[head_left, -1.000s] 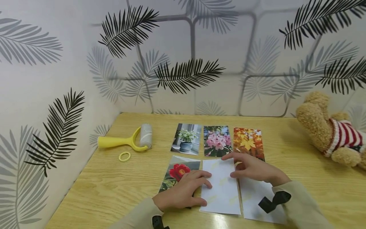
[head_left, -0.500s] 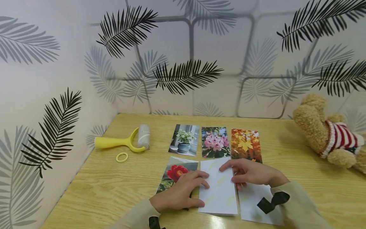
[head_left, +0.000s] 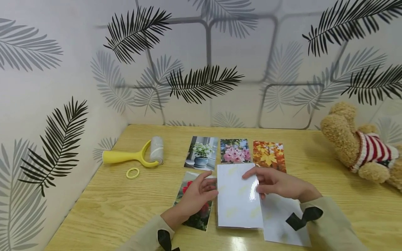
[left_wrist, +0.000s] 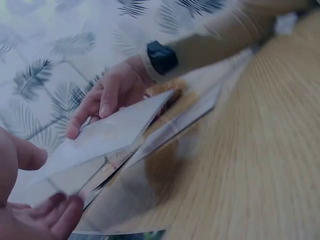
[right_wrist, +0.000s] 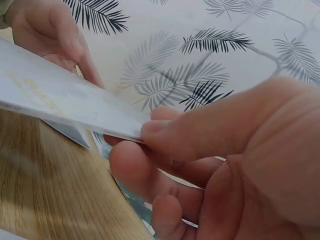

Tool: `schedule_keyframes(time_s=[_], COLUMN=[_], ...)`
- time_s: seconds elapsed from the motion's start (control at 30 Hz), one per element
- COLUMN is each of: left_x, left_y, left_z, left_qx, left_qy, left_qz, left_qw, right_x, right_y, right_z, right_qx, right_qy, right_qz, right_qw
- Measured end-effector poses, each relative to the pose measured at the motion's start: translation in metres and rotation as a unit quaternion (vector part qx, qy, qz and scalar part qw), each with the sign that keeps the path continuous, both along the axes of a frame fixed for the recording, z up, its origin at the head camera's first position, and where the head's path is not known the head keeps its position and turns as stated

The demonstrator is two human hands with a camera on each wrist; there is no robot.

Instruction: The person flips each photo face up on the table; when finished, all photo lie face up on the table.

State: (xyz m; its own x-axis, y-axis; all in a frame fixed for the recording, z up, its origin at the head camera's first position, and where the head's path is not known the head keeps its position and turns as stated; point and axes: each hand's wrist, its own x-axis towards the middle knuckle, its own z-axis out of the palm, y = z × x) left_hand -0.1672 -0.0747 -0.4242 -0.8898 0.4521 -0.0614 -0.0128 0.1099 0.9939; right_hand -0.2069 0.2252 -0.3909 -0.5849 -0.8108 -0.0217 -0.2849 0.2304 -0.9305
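A photo card, white back up with faint yellow marks, is raised off the table. My right hand pinches its right edge between thumb and fingers, as the right wrist view shows. My left hand is at the card's left edge, fingers loosely bent, thumb and fingers spread apart around that edge in the left wrist view. Beneath the left hand lies a red flower photo, partly covered. Another white-backed card lies face down under the right wrist. The raised card overlaps the pink flower photo in the head view.
At the back of the wooden table lie a potted plant photo and a maple leaf photo. A yellow-handled lint roller and a yellow ring are at left. A teddy bear lies at right.
The white-backed card has come up off the table in the right hand's grip. The left hand has turned up onto its side and lifted, uncovering more of the red flower photo.
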Motion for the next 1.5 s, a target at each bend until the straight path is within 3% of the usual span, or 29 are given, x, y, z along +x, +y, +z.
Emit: schedule_keyframes(time_s=[0.07,0.17,0.43,0.5,0.67,0.73,0.9,1.0,1.27,1.5], left_x=[-0.001,-0.001,0.001,0.001,0.002,0.002,0.003,0.004,0.003,0.004], left_y=[0.000,0.000,0.001,0.001,0.003,0.003,0.004,0.005,0.007,0.016], left_z=[0.001,0.001,0.001,0.002,0.006,0.008,0.012,0.013,0.016,0.019], left_qx=[0.045,0.081,0.106,0.104,0.101,0.099,0.094,0.095,0.128,0.090], left_qy=[-0.054,-0.087,-0.095,-0.097,-0.089,-0.087,-0.086,-0.082,-0.070,-0.022], left_qz=[-0.008,-0.023,-0.031,-0.027,-0.017,-0.015,-0.025,-0.037,-0.073,-0.081], left_qw=[0.9975,0.9927,0.9893,0.9894,0.9908,0.9911,0.9915,0.9914,0.9866,0.9923], right_x=[0.000,0.000,0.001,0.004,0.013,0.017,0.024,0.027,0.036,0.041], right_y=[-0.001,-0.001,-0.008,-0.010,-0.014,-0.017,-0.023,-0.026,-0.033,-0.035], right_z=[-0.001,-0.003,-0.001,0.002,0.009,0.010,0.009,0.006,0.006,0.010], right_qx=[-0.003,-0.005,0.069,0.096,0.125,0.128,0.131,0.123,0.088,0.048], right_qy=[-0.005,-0.008,0.022,0.046,0.153,0.168,0.119,0.114,0.065,0.065], right_qz=[-0.008,-0.011,-0.063,-0.083,-0.115,-0.115,-0.096,-0.094,-0.096,-0.100], right_qw=[1.000,1.000,0.995,0.991,0.973,0.971,0.980,0.981,0.989,0.992])
